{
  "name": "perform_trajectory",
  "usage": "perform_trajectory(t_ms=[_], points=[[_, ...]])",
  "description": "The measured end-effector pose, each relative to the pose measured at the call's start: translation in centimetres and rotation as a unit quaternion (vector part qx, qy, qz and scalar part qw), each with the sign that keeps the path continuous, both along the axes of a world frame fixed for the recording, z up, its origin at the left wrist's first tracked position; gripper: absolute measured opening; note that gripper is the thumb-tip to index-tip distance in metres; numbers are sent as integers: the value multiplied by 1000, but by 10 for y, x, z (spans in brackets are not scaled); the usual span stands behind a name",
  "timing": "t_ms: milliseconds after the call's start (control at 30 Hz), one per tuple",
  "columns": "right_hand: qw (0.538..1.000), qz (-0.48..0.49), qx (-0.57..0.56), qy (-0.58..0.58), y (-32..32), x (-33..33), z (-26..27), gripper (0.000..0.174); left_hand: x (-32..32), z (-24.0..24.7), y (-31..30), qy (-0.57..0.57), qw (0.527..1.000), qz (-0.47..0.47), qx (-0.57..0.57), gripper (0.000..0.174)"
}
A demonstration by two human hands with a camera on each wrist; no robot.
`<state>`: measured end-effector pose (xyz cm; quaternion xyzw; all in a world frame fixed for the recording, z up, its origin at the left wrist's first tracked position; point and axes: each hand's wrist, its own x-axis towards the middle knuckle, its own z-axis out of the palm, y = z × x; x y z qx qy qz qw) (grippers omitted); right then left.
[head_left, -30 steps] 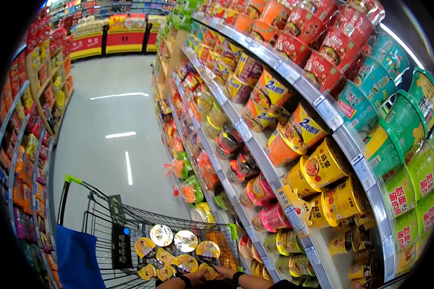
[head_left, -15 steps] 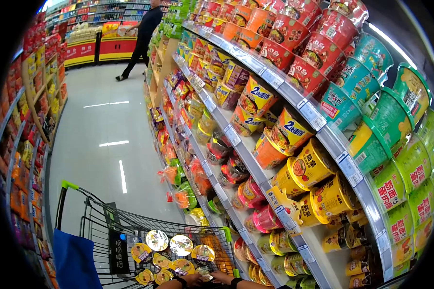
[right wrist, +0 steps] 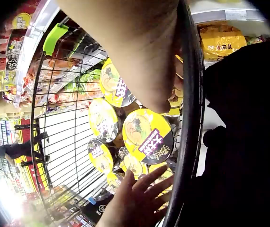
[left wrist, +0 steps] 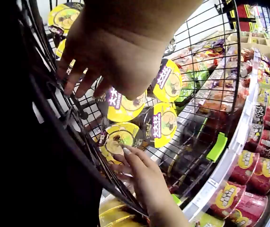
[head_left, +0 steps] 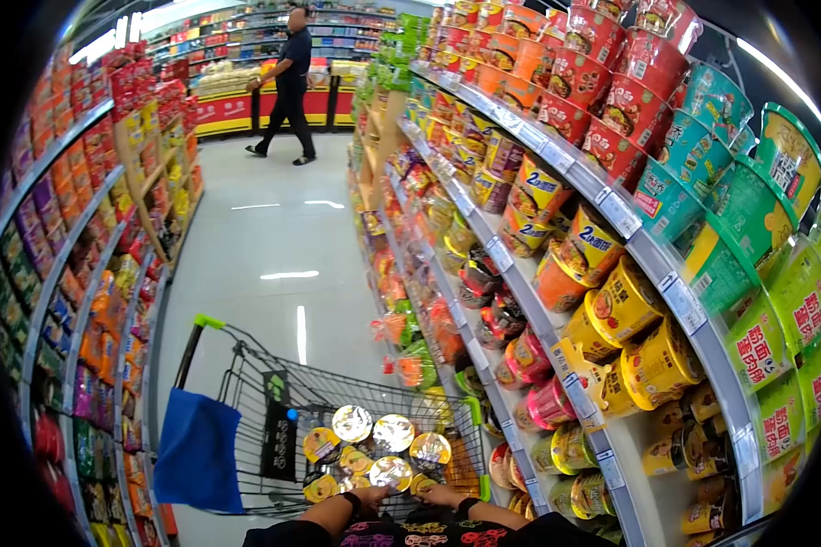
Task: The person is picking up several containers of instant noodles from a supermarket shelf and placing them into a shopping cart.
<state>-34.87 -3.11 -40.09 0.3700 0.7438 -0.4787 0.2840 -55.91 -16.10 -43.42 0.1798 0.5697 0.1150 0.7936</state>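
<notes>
Head view: both hands reach into the shopping cart (head_left: 243, 383), close together. Its wires partly screen them. The left hand (left wrist: 111, 52) hangs loose-fingered, gripping nothing; the right hand (left wrist: 142, 172) lays straight fingers against a yellow-lidded noodle bowl (left wrist: 116, 139) in the basket. About nine such bowls lie there. One blue bag (head_left: 196, 451) hangs alongside; stocked shelves (head_left: 611, 208) stand right.
</notes>
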Motion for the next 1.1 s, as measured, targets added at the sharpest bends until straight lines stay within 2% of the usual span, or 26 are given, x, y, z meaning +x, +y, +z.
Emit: perform_trajectory(t_ms=[33,67,133,167,200,267,400,467,533,600,633,667,700,733,767,800,833,867,900,933,967,1033,1100], points=[[1000,-15,-6,12,3,0,0,64,-10,71,-1,34,999,-37,-3,74],[997,38,62,0,11,-4,-9,60,-11,59,-4,41,995,-81,31,72],[995,10,96,39,19,-11,12,55,-17,41,1,45,989,-130,60,69],[991,-20,108,77,19,-11,14,54,-15,50,-1,32,993,-86,76,62],[992,-38,98,69,23,-14,16,54,-14,65,-2,17,995,-43,92,59],[992,-85,80,52,30,-19,17,53,-17,49,3,43,982,-94,157,60],[976,-54,189,98,20,-21,46,50,-4,75,16,42,961,-163,219,63],[970,-48,187,145,12,-17,86,50,9,92,29,91,918,-231,310,64],[964,-46,182,189,9,-11,90,48,13,108,46,120,862,-302,390,66],[954,-125,152,227,8,4,106,44,11,142,84,156,823,-319,443,69],[946,-164,134,245,6,15,121,42,13,164,104,180,815,-310,455,70],[942,-212,85,244,4,27,139,39,26,204,123,214,827,-272,444,64],[921,-211,110,307,1,43,170,41,39,243,141,245,836,-230,433,58],[920,-218,105,309,-2,63,213,42,57,260,155,200,851,-114,472,52],[894,-242,90,366,1,81,207,43,76,275,167,152,853,6,499,47],[881,-252,124,381,-3,99,232,43,100,308,173,75,849,31,523,45],[850,-259,204,411,-15,120,279,38,127,347,173,-2,840,58,539,43],[858,-231,261,377,-23,142,322,39,154,378,168,-27,826,42,561,45],[826,-227,362,366,-27,158,322,40,178,400,163,-53,811,30,582,46],[832,-240,347,359,-34,178,346,41,199,411,163,-85,791,7,605,46],[785,-255,414,383,-49,197,379,43,219,419,161,-118,770,-11,627,47],[752,-314,430,389,-67,230,413,42,254,435,159,-148,733,-26,664,46],[663,-362,533,382,-76,259,431,44,284,449,161,-137,703,-24,698,45]])
